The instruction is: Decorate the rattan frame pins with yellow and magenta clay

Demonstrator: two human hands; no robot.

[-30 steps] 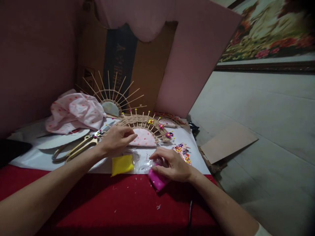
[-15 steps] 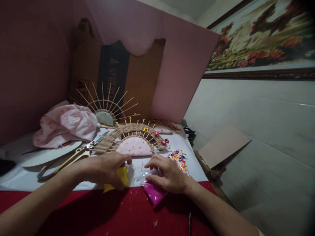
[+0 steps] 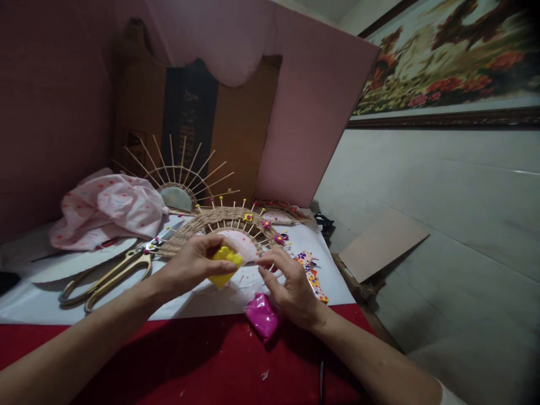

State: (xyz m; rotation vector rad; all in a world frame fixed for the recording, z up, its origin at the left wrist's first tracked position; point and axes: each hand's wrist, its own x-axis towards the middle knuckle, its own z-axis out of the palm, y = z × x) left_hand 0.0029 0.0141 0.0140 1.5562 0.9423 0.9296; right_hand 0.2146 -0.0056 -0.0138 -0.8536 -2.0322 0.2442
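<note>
My left hand (image 3: 192, 263) is closed on a lump of yellow clay in clear wrap (image 3: 223, 265), lifted just above the white sheet (image 3: 50, 301). My right hand (image 3: 291, 284) is beside it, thumb and fingers pinched near the yellow clay's right edge; what they pinch is too small to name. A pink clay packet (image 3: 262, 316) lies under my right palm on the red cloth (image 3: 169, 360). Just behind my hands lies a woven half-round fan with sticks and small flowers (image 3: 230, 220).
Gold scissors (image 3: 113, 270) lie at the left on the white sheet. Behind them are a pink dotted cloth (image 3: 105, 208) and a second stick fan (image 3: 177, 188). A flowered strip (image 3: 311, 271) lies right of my hand. Cardboard (image 3: 379, 244) rests on the floor.
My left hand went from the woven fan to the yellow clay, gripped it and lifted it. My right hand rose off the pink packet toward the yellow clay.
</note>
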